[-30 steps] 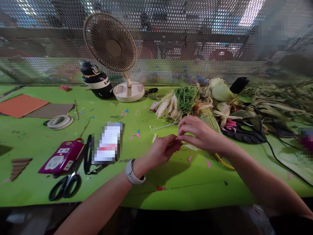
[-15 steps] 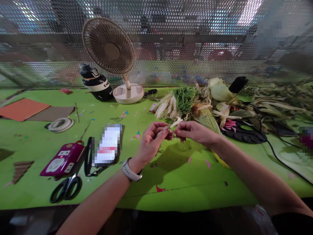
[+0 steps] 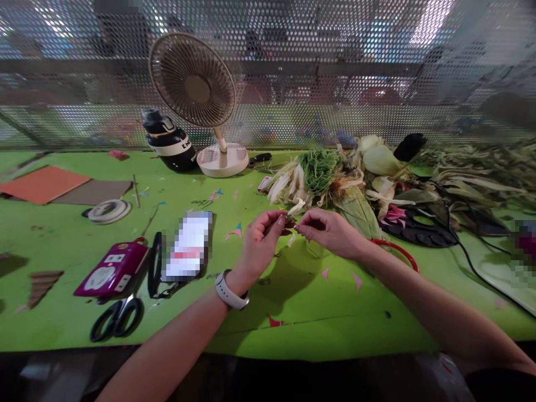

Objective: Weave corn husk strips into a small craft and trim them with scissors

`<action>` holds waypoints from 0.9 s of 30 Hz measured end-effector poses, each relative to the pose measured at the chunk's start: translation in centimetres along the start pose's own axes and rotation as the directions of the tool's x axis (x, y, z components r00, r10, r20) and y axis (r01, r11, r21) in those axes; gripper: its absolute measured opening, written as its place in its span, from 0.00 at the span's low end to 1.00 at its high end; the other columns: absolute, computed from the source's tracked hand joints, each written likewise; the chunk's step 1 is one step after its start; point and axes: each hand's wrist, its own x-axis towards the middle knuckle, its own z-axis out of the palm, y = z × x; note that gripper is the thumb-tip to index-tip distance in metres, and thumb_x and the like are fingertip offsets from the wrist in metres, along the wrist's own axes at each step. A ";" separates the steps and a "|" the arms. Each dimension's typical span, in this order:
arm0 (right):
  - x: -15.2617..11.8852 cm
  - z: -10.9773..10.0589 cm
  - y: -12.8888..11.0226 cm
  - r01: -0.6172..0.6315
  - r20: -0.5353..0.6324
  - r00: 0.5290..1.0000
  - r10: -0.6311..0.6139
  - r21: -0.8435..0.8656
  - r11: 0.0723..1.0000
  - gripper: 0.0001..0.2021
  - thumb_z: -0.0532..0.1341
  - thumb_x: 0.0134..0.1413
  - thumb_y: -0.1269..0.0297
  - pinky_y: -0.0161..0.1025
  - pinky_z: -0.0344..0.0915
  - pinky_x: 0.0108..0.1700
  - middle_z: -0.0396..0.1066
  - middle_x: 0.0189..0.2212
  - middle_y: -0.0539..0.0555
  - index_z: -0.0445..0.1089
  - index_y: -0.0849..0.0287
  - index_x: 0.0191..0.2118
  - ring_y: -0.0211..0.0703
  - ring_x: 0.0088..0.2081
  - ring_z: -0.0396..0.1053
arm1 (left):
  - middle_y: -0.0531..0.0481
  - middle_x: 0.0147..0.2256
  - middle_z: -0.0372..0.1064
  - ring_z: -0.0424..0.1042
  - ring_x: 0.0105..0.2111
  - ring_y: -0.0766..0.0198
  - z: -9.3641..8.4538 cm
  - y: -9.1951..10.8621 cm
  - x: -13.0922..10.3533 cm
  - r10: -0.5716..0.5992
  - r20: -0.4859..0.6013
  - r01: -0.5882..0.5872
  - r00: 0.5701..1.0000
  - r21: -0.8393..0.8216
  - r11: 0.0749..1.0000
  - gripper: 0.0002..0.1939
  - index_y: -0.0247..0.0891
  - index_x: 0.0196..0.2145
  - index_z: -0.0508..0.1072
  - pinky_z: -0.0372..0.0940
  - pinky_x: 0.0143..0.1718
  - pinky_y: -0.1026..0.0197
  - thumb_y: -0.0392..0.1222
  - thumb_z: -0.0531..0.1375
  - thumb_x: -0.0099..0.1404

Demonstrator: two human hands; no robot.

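Over the green table (image 3: pixel 301 335), my left hand (image 3: pixel 266 240) pinches a small dark reddish piece between thumb and fingers. Close beside it on the right, my right hand (image 3: pixel 324 230) pinches the other side of the same small item; its exact shape is too small to tell. A thin wire or thread hangs in a loop below my right hand. Just behind the fingertips lies a pale husk tip, part of a bundle of dried husks (image 3: pixel 285 184) with green string (image 3: pixel 319 167) around it.
Scissors (image 3: pixel 117 319), a purple power bank (image 3: pixel 112 269), a phone (image 3: pixel 188 245) and tape (image 3: pixel 109 211) lie left. Behind stand a fan (image 3: pixel 196 88) and a black bottle (image 3: pixel 171 146). At right are corn husks (image 3: pixel 473 173), a black tray (image 3: pixel 419 228) and red handles (image 3: pixel 397 245).
The fingertips have shifted slightly, and less of the reddish piece shows between them. Red handles now show by the right forearm. The whole view has moved a little.
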 end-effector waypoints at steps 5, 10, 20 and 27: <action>0.2 0.7 0.8 -0.066 -0.002 0.998 0.066 0.136 0.988 0.09 0.60 0.54 0.58 0.34 0.63 0.26 0.66 0.26 0.49 0.67 0.59 0.32 0.35 0.25 0.63 | 0.49 0.34 0.75 0.73 0.34 0.67 0.0 -0.2 0.1 -0.005 -0.053 0.006 0.999 0.009 1.000 0.10 0.36 0.36 0.74 0.68 0.40 0.63 0.42 0.64 0.57; 0.1 1.0 0.6 -0.090 -0.047 0.993 0.107 0.279 0.956 0.09 0.61 0.53 0.61 0.32 0.65 0.23 0.66 0.26 0.48 0.64 0.57 0.38 0.36 0.26 0.65 | 0.50 0.34 0.74 0.71 0.34 0.69 -0.2 -0.5 0.4 -0.052 -0.078 0.048 0.996 -0.049 0.998 0.10 0.37 0.34 0.75 0.66 0.39 0.66 0.43 0.66 0.55; -0.1 1.7 0.5 0.098 -0.221 0.967 -0.129 -0.149 0.984 0.08 0.58 0.53 0.71 0.34 0.65 0.32 0.74 0.32 0.53 0.73 0.60 0.38 0.37 0.31 0.69 | 0.50 0.34 0.74 0.71 0.34 0.68 0.0 -0.9 0.1 -0.086 -0.082 0.080 0.993 -0.065 0.995 0.10 0.37 0.35 0.75 0.66 0.39 0.64 0.44 0.65 0.55; 0.3 2.2 0.7 0.231 -0.278 0.896 -0.347 -0.376 0.897 0.06 0.60 0.51 0.69 0.34 0.63 0.29 0.72 0.27 0.53 0.73 0.62 0.35 0.35 0.24 0.65 | 0.50 0.35 0.75 0.72 0.37 0.66 0.3 -1.2 0.0 -0.017 -0.061 0.014 0.998 -0.047 0.999 0.09 0.37 0.35 0.74 0.66 0.44 0.61 0.43 0.64 0.56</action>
